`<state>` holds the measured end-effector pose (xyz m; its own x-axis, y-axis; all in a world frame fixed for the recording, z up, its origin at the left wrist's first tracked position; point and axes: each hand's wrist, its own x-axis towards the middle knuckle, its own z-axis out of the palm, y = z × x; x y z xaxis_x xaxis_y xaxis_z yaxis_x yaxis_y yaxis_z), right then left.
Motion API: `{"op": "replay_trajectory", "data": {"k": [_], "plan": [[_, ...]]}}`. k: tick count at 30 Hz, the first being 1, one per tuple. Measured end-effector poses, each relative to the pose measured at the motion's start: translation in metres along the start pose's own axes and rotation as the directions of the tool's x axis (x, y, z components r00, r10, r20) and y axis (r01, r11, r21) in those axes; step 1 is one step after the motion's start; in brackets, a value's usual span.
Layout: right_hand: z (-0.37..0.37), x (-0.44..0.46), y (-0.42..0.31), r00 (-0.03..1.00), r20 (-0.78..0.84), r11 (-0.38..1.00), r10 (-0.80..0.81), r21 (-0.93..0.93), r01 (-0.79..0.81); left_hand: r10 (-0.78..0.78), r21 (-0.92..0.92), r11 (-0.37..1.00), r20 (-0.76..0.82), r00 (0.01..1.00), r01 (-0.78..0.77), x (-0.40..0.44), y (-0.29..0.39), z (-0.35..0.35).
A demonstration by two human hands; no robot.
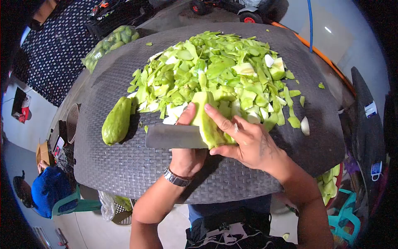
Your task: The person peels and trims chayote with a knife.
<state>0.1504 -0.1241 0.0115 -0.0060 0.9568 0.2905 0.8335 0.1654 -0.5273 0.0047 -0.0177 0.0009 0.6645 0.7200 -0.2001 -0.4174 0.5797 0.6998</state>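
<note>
A chayote (202, 103) with a pale, cut upper face is between my two hands, over the table's near half. My left hand (185, 159), a metal watch at its wrist, is closed around it from the left, thumb along its side. A wide knife blade (174, 136) crosses over my left palm and meets the chayote. My right hand (251, 143) is closed at the blade's right end, index finger and thumb against the green skin; the knife's handle is hidden there. An uncut chayote (116, 121) lies to the left. Behind my hands spreads a heap of green peelings (219, 68).
The dark woven table (107, 166) has curved edges. A bag of chayotes (111, 43) stands at its far left. A person in blue (52, 191) sits at the lower left. A green chair (346, 218) and a container of pale green pieces (328, 184) are at the lower right.
</note>
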Motion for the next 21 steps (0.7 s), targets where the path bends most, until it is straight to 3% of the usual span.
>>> {"op": "replay_trajectory", "data": {"k": [4,9,11,13,14,16,17,18,19,20,21], "plan": [[-0.001,0.0,0.001,1.0,-0.007,1.0,-0.014,-0.006,0.014,0.021,0.094,0.995,-0.014,1.0,-0.019,-0.004,0.004,0.004],[0.008,0.003,0.009,0.97,-0.189,0.987,-0.153,0.008,0.157,0.06,0.109,0.992,0.001,0.998,-0.06,-0.006,-0.006,-0.002],[0.003,0.008,0.01,0.983,-0.168,0.993,-0.072,0.079,0.086,0.118,0.183,0.977,-0.062,0.991,-0.105,-0.007,-0.016,-0.002],[-0.007,0.007,0.008,0.988,-0.045,0.962,0.147,0.239,-0.133,0.181,0.234,0.954,0.051,0.982,-0.188,-0.009,-0.027,-0.004],[-0.011,0.008,0.009,0.984,-0.137,0.962,0.113,0.264,-0.074,0.172,0.193,0.967,-0.014,0.985,-0.166,-0.008,-0.033,-0.001],[-0.007,0.008,0.022,0.964,-0.242,0.974,0.11,0.219,-0.056,0.018,0.16,0.987,0.061,0.998,-0.027,-0.012,-0.017,0.008],[-0.012,0.007,0.021,0.957,-0.105,0.906,0.27,0.364,-0.216,-0.055,0.147,0.988,0.1,0.993,0.04,-0.012,-0.01,0.008],[-0.018,0.007,0.017,0.904,0.044,0.788,0.425,0.474,-0.393,-0.104,0.109,0.99,0.152,0.983,0.088,-0.01,-0.004,0.005],[-0.025,0.008,0.012,0.812,0.184,0.641,0.553,0.529,-0.556,-0.111,0.073,0.992,0.102,0.989,0.104,-0.006,-0.002,0.006],[-0.033,0.01,0.014,0.729,0.351,0.485,0.588,0.569,-0.664,-0.12,0.032,0.992,0.05,0.992,0.119,-0.003,0.0,0.006],[-0.034,0.011,0.015,0.723,0.351,0.514,0.594,0.526,-0.678,-0.13,-0.014,0.991,-0.001,0.992,0.13,0.001,0.0,0.004]]}}
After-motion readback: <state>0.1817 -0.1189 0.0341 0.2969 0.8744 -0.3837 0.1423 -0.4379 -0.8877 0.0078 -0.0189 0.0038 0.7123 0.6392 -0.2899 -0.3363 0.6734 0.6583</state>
